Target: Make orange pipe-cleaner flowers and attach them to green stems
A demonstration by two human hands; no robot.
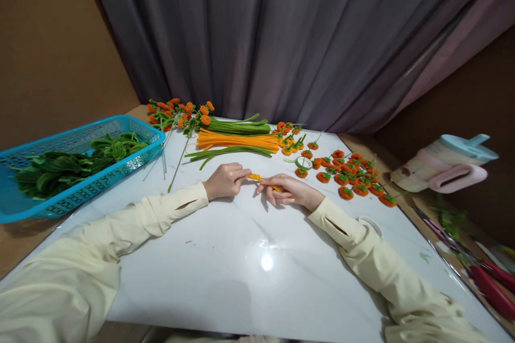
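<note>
Between my two hands stretches a small orange-yellow fuzzy stem, partly coiled. My left hand is closed, its thumb and finger pinching the left end. My right hand pinches the other end, and some orange shows under its fingers. Just beyond them lie a bundle of orange stems, green stems behind it and more green stems in front. Several orange flower heads with green tops are spread to the right, near a roll of pale green tape.
A blue basket of green leaves stands at the left. Stemmed orange flowers lie at the back. A tumbler with a pink handle and red-handled tools are at the right, beside the white tabletop.
</note>
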